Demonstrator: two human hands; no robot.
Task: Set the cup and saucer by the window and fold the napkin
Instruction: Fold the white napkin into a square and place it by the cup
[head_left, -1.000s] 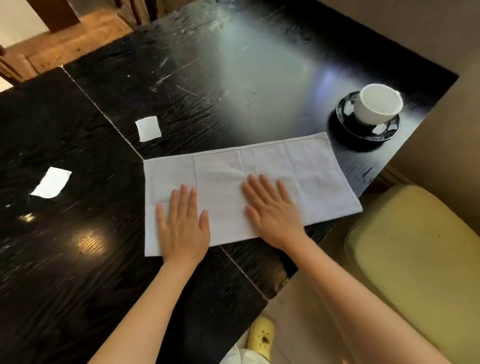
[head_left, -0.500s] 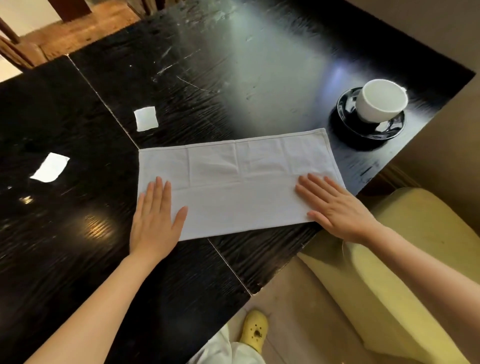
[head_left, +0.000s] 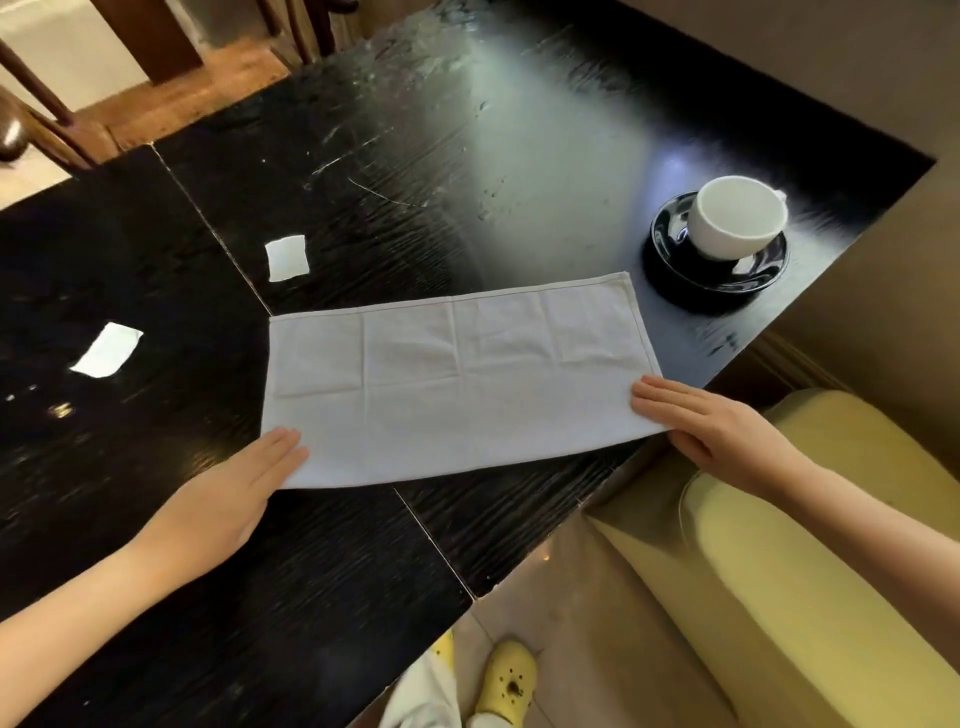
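Observation:
A white napkin (head_left: 457, 384) lies flat as a long rectangle on the black table (head_left: 467, 156), creases showing across it. My left hand (head_left: 228, 493) rests flat at its near left corner, fingers together, only the fingertips on the cloth. Flat at the near right corner lies my right hand (head_left: 711, 431), fingertips on the cloth's edge. A white cup (head_left: 735, 215) sits on a black saucer (head_left: 680, 270) at the far right of the table, just beyond the napkin's far right corner.
Two small white paper scraps lie on the table, one (head_left: 287, 258) behind the napkin and one (head_left: 106, 349) at the left. A yellow-green chair (head_left: 831, 545) stands against the table's right edge. Wooden furniture stands at the far left. Yellow shoes show below.
Both hands slid apart from the napkin's middle to its near corners, smoothing it flat. The napkin, cup and saucer stayed in place.

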